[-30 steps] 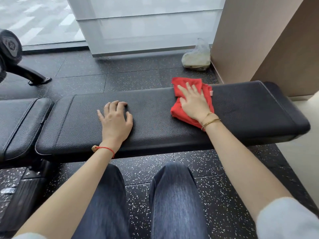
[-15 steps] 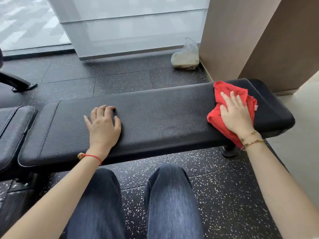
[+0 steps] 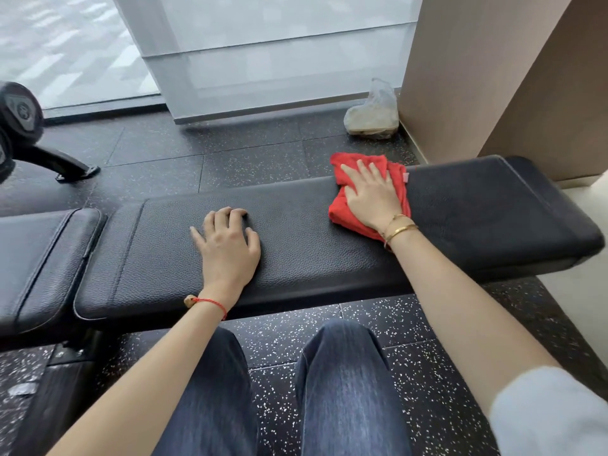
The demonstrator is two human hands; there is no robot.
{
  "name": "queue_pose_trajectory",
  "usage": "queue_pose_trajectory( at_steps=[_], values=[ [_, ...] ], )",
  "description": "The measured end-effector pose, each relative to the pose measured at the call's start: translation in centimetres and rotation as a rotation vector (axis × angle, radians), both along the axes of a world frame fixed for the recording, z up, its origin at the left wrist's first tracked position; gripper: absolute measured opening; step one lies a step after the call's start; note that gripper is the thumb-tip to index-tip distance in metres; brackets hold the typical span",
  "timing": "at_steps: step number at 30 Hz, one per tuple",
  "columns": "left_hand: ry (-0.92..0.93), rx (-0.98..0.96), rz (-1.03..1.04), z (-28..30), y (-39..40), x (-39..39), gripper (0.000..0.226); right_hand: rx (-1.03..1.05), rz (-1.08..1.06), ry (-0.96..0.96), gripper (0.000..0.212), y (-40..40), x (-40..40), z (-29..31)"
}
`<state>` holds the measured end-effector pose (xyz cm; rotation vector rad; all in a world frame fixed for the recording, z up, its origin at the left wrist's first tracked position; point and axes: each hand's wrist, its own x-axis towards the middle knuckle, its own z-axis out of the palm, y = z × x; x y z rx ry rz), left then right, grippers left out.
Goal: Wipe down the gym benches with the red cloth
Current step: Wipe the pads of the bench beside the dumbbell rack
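Wiping is in hand on the long black bench pad (image 3: 296, 245). The right hand (image 3: 373, 195) lies flat on the red cloth (image 3: 342, 210), fingers straight and slightly spread, pressing it against the far edge of the pad, right of centre. The left hand (image 3: 227, 248) rests on the pad's middle, fingers lightly bent at the tips, holding nothing; it appears to serve as a brace.

Judgement: the next move calls for a firm sweep along the pad, the left hand giving way as the cloth approaches. The adjoining seat pad (image 3: 42, 261) at left appears not yet reached.

Surroundings: a plastic bag (image 3: 371, 115) sits on the floor by the far wall, and a machine foot (image 3: 62, 161) at far left. Neither obstructs the work.
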<state>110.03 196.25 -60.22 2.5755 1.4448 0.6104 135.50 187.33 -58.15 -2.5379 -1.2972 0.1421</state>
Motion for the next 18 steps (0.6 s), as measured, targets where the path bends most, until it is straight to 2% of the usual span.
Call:
queue_pose_trajectory(
  at_steps=[8,15,18],
  values=[
    [-0.043,-0.041,0.013,0.2,0.1,-0.1,0.035,0.045,0.209,-0.005,0.054,2.4,-8.4,-0.3],
    [-0.168,-0.072,0.002,0.2,0.2,-0.6,0.034,0.070,0.298,-0.026,0.055,1.4,-13.4,-0.5],
    [-0.179,-0.101,-0.017,0.3,0.2,-0.9,0.034,0.088,0.313,0.032,0.054,0.6,-14.2,-0.3]
  ],
)
